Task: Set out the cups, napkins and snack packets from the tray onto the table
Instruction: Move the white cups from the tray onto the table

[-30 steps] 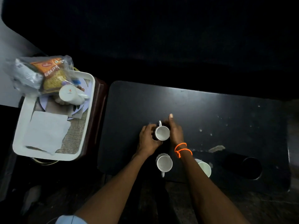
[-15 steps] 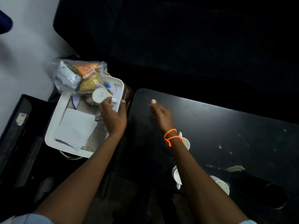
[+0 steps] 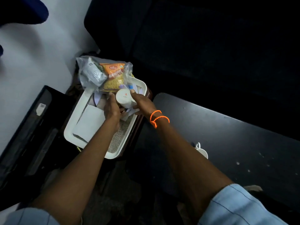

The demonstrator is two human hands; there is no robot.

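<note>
A white cup (image 3: pixel 124 98) with a small red logo lies on its side at the far end of the white tray (image 3: pixel 70 135). My left hand (image 3: pixel 112 110) grips it from the left. My right hand (image 3: pixel 140 105), with an orange band at the wrist, holds it from the right, index finger on its base. Behind the cup, a clear bag of snack packets (image 3: pixel 108 75) hangs over the tray's far rim. A white napkin (image 3: pixel 90 123) lies flat in the tray. On the black table (image 3: pixel 235 135), another white cup (image 3: pixel 202 152) peeks out from behind my right forearm.
The tray rests on a brown stand (image 3: pixel 146 99) just left of the table's rounded corner. A long black case (image 3: pixel 27 132) lies left of the tray, on a pale surface (image 3: pixel 32 62). A dark seat (image 3: pixel 203 46) fills the background.
My hands left the cups on the table and went left to the tray. First the left hand, then the right, closed on the cup there. The view turned left with them.
</note>
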